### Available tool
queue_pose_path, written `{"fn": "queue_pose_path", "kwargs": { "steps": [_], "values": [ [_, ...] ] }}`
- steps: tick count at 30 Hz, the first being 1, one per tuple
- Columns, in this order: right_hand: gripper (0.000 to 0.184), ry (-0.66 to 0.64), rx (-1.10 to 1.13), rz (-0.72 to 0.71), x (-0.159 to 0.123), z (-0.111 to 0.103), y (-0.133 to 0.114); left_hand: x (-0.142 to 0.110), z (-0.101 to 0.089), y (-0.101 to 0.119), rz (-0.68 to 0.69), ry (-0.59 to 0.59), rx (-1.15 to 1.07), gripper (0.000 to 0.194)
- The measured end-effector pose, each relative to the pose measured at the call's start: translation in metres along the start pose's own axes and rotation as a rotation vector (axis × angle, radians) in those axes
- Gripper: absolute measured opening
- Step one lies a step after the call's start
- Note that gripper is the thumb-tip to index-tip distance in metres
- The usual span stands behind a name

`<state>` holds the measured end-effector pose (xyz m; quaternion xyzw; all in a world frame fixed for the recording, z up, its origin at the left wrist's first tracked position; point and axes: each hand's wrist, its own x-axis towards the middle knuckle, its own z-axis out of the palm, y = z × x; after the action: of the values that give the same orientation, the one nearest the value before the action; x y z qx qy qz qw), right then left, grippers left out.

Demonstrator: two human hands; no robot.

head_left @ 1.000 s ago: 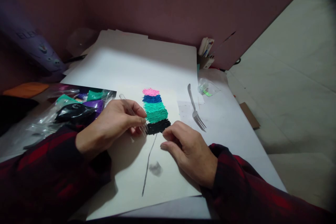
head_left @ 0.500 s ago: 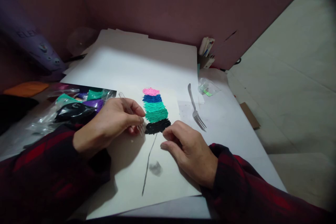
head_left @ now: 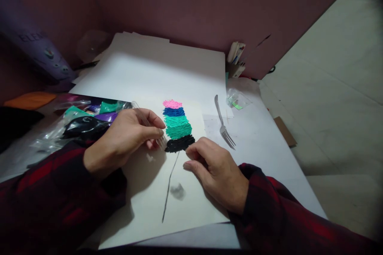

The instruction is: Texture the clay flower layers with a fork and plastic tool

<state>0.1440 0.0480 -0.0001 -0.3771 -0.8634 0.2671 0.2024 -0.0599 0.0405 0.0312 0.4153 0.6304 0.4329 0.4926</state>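
In my left hand (head_left: 125, 137) is a clear plastic fork (head_left: 141, 114), pinched between thumb and fingers, its tines pointing down at the left edge of a black clay band (head_left: 180, 144). Above that band, textured strips of green clay (head_left: 178, 127), blue clay (head_left: 174, 112) and pink clay (head_left: 172, 104) are stacked on a sheet of paper (head_left: 143, 215). My right hand (head_left: 220, 175) rests on the sheet, fingers curled and thumb apart from the index finger, whose tip is close to the black band's right end. Nothing shows between them.
A metal fork (head_left: 221, 123) lies to the right, near a small clear bag (head_left: 237, 99) with a green piece. Bags of coloured clay (head_left: 86, 125) are at the left. White sheets (head_left: 167, 63) lie behind. A dark line (head_left: 169, 185) and a grey smudge (head_left: 177, 191) mark the paper.
The plastic fork has tilted a little, its handle end shifting left and up and its tines staying beside the black clay. My right hand stays almost still.
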Motion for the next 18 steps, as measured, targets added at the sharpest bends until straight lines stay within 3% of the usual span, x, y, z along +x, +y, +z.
{"fn": "queue_pose_path", "kwargs": {
  "steps": [18],
  "values": [
    [0.013,0.002,-0.008,-0.006,-0.0003,-0.0008,-0.0016,-0.0004,0.0026,-0.0030,0.043,-0.045,-0.018,0.012]
  ]
}}
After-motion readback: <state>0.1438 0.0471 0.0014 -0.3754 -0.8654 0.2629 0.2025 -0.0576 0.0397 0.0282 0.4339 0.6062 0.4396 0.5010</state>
